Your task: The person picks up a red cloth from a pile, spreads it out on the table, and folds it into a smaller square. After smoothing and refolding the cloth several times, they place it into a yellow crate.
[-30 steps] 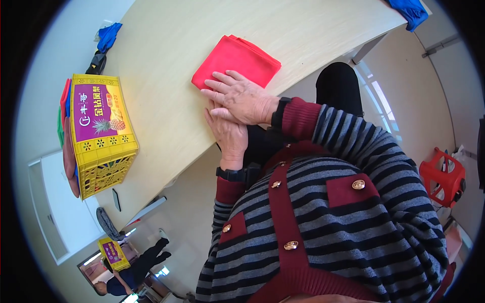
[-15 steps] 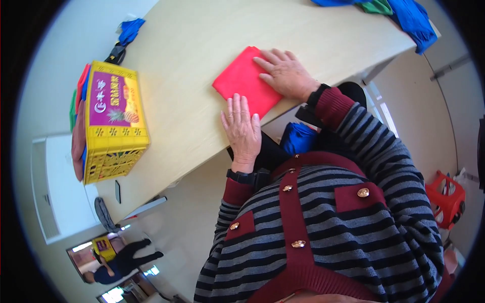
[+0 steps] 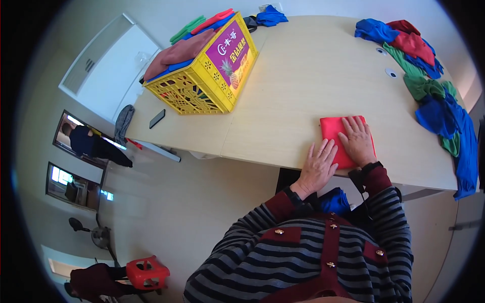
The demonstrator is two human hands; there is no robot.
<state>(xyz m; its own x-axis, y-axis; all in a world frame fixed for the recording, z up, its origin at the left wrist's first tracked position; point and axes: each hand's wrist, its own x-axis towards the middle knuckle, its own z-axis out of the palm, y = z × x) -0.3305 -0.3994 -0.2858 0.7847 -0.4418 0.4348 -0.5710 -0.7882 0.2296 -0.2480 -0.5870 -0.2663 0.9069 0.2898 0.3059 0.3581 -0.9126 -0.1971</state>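
Observation:
A red folded cloth [image 3: 346, 159] lies flat near the table's front edge. My left hand [image 3: 317, 166] rests against its left side with fingers stretched out. On the cloth's right part my right hand [image 3: 358, 142] lies flat, fingers spread a little. Neither hand grips anything. Beneath the table edge, by my lap, a bundle of blue cloth [image 3: 334, 201] shows in part.
A yellow plastic crate [image 3: 222, 103] holding folded clothes [image 3: 184, 53] stands on the table's left, with a dark phone [image 3: 157, 118] nearby. Loose blue, green and red garments [image 3: 439, 113] line the right side. Lower left are a red stool [image 3: 146, 272] and a person [image 3: 93, 283]; another person [image 3: 91, 141] stands farther off.
My view has swung, so the cloth and hands appear farther right and lower, and more of the garments shows. Both hands stay flat on the red cloth; the left is now angled toward the right.

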